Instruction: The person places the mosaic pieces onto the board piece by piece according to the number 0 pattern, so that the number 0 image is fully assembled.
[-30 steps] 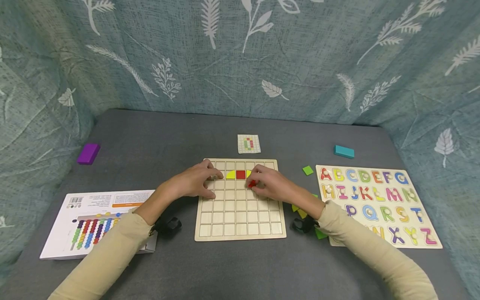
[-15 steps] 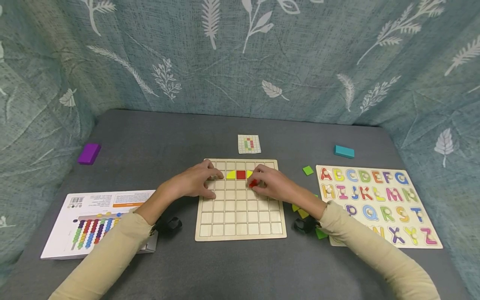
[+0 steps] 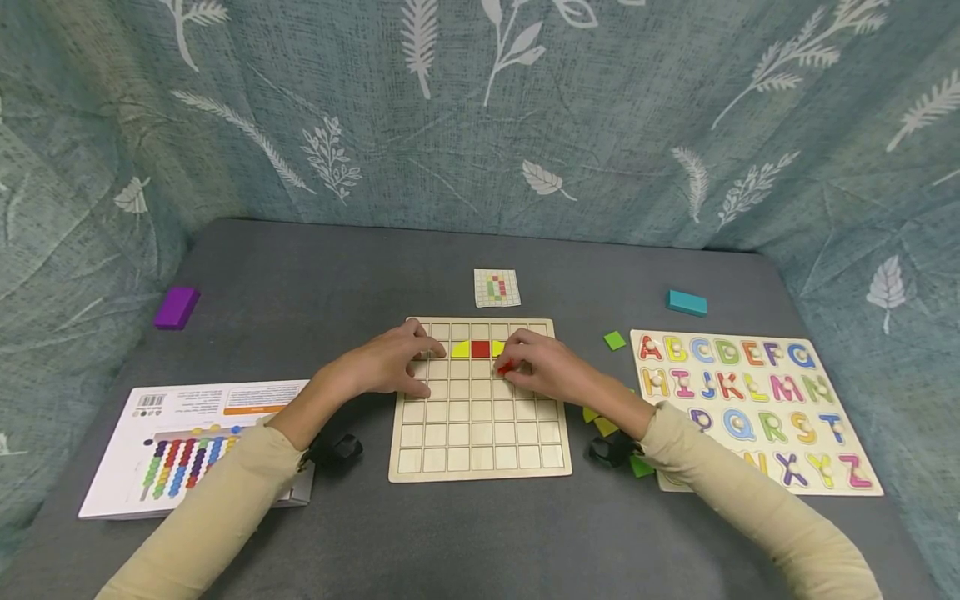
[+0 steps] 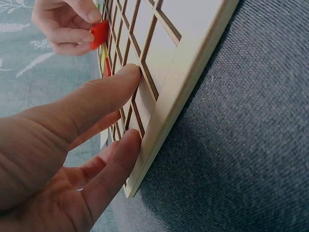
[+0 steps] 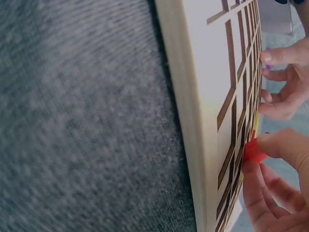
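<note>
A wooden grid board (image 3: 482, 458) lies flat in the middle of the table. My left hand (image 3: 390, 364) rests on its left side, thumb and fingers spread and touching the surface, holding nothing. Between thumb and fingertips, my right hand (image 3: 546, 364) pinches a small red tile (image 4: 100, 35), tilted at the grid's surface; whether it touches a cell I cannot tell. In the second row sit a yellow rounded tile (image 3: 461, 350), a red square tile (image 3: 481, 349) and another yellow tile (image 3: 497, 347), partly hidden by my right fingers.
Beyond the board lies a pattern card (image 3: 497, 288). Right of it are a green tile (image 3: 615, 340), yellow tiles (image 3: 604, 426) partly under my forearm, an alphabet puzzle (image 3: 757, 400) and a teal block (image 3: 687, 302). A white box (image 3: 187, 408) and purple block (image 3: 177, 308) lie left.
Almost nothing differs. Both hands keep their places on the board, and the red tile stays pinched in my right fingers with at most a slight shift.
</note>
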Demonstrator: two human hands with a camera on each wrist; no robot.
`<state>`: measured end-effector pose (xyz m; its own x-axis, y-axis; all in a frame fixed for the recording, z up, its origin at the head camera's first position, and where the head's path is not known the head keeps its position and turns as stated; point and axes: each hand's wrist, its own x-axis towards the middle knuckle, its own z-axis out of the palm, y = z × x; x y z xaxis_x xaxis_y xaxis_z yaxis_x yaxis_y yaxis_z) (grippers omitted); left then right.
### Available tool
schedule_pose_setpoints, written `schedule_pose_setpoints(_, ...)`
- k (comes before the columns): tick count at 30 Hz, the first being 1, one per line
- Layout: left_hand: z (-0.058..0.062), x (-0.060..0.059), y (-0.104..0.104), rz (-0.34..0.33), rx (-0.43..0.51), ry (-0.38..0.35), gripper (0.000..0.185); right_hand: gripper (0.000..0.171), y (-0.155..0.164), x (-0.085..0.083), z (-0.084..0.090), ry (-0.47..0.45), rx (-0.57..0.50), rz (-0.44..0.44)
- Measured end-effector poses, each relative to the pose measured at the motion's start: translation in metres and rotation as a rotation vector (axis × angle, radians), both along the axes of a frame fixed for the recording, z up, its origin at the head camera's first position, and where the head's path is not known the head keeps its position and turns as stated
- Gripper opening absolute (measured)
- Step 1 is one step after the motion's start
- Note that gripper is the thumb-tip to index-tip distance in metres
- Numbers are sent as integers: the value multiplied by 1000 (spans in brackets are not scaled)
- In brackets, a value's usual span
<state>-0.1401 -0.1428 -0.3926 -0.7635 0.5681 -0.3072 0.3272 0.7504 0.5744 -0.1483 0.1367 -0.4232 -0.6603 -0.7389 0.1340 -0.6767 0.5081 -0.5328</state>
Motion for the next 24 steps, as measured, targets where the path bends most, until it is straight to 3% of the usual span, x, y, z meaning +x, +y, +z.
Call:
schedule_pose_setpoints(16,0,0,0,-6,7,-4,52,17,-2,6,8,-2,109,18)
schedule_pose_setpoints(24,-2,0,2,-8,6,1,52,14,-5,16,10,103,215,-47)
